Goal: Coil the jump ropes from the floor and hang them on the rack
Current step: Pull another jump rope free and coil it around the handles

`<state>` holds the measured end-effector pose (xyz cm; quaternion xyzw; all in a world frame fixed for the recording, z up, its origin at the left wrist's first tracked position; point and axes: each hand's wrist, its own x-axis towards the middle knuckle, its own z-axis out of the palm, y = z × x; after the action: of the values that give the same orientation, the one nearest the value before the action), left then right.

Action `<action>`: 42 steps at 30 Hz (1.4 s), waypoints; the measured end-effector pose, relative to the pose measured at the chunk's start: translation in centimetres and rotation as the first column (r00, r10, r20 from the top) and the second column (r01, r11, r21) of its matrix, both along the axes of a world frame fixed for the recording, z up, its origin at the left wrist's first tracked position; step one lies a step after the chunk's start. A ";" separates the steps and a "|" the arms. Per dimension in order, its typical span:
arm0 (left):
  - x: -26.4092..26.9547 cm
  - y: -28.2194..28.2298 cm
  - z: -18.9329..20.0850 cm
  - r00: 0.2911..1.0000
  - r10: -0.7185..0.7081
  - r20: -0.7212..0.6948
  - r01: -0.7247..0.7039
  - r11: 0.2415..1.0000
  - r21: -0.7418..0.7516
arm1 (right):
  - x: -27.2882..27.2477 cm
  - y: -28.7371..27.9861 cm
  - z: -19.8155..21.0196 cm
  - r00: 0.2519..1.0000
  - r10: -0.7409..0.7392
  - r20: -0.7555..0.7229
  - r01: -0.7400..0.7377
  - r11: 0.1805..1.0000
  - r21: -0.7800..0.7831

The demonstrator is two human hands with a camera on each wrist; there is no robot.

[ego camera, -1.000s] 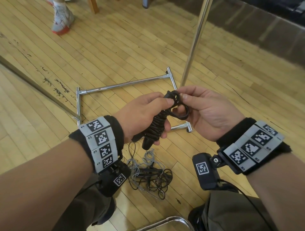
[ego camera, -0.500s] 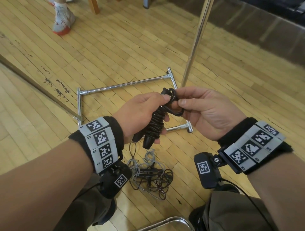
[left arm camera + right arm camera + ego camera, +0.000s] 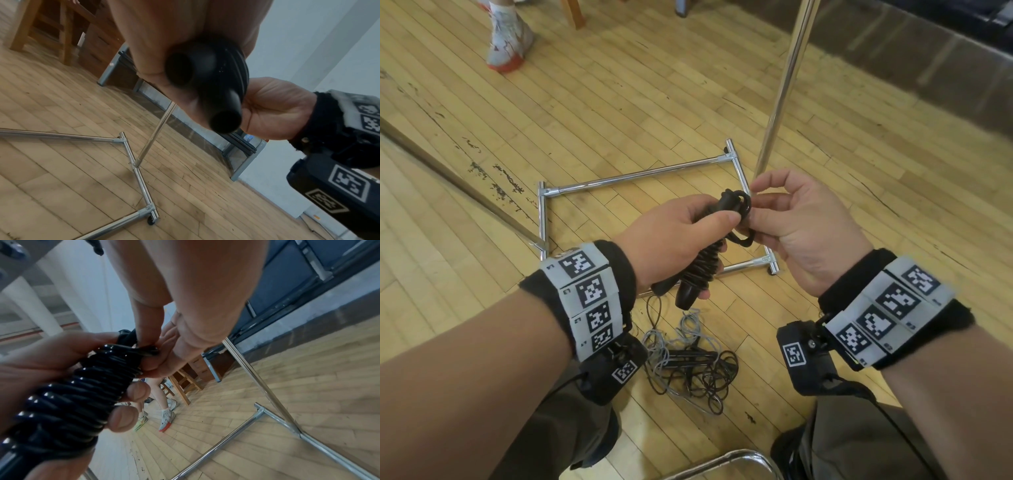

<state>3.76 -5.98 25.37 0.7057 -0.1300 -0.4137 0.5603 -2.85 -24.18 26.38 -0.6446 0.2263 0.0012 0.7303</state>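
My left hand (image 3: 681,236) grips a black jump rope (image 3: 703,267) whose cord is wound tightly round its two handles; the handle ends (image 3: 205,84) point at the left wrist camera. At the top of the bundle my right hand (image 3: 791,222) pinches the last loop of cord (image 3: 739,205); the coils (image 3: 78,391) fill the right wrist view. Below my hands a tangle of grey and black jump ropes (image 3: 688,359) lies on the wooden floor. The chrome rack (image 3: 640,176) has its base frame on the floor, and its upright pole (image 3: 784,85) rises just beyond my right hand.
Another person's foot in a white and red shoe (image 3: 505,37) stands at the far left, near wooden furniture legs (image 3: 573,13). A dark strip (image 3: 448,174) crosses the floor on the left. A chrome tube (image 3: 722,462) curves at the bottom edge between my knees.
My right fingers have shifted on the loop at the top of the bundle, the index finger now lifted. Both hands sit slightly higher; the left grip is unchanged.
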 end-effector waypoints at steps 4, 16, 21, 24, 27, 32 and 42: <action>-0.2 0.0 0.1 0.999 -0.033 0.023 0.033 0.999 0.012 | -0.1 0.4 0.7 0.999 0.051 -0.002 -0.050 0.970 -0.240; 0.2 0.1 -0.2 0.994 -0.006 0.108 -0.003 0.996 0.087 | -0.8 1.3 1.4 0.976 0.220 -0.007 -0.203 0.889 -0.410; 0.0 0.1 -0.5 1.000 -0.003 -0.020 0.005 0.998 0.069 | -0.6 0.7 0.8 0.971 0.234 0.037 -0.187 0.854 -0.486; 0.2 0.2 -0.6 0.994 -0.008 -0.107 0.014 0.998 0.058 | -0.6 0.2 0.5 0.966 0.248 0.076 -0.176 0.842 -0.511; 0.4 0.3 -0.7 0.989 -0.052 -0.141 0.063 0.995 0.078 | -0.7 0.2 0.3 0.957 0.282 0.073 -0.174 0.753 -0.634; 0.6 0.2 -0.8 0.989 -0.099 -0.112 0.115 0.982 0.149 | -0.6 0.3 0.7 0.945 0.320 0.062 -0.167 0.640 -0.750; 0.4 -0.3 -0.6 0.923 -0.307 0.233 0.193 0.892 0.409 | -0.5 0.4 1.1 0.982 0.187 0.029 -0.132 0.785 -0.605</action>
<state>4.12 -6.28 24.78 0.8306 -0.2195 -0.3916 0.3296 -3.37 -23.78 27.51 -0.8588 0.1275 -0.0369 0.4948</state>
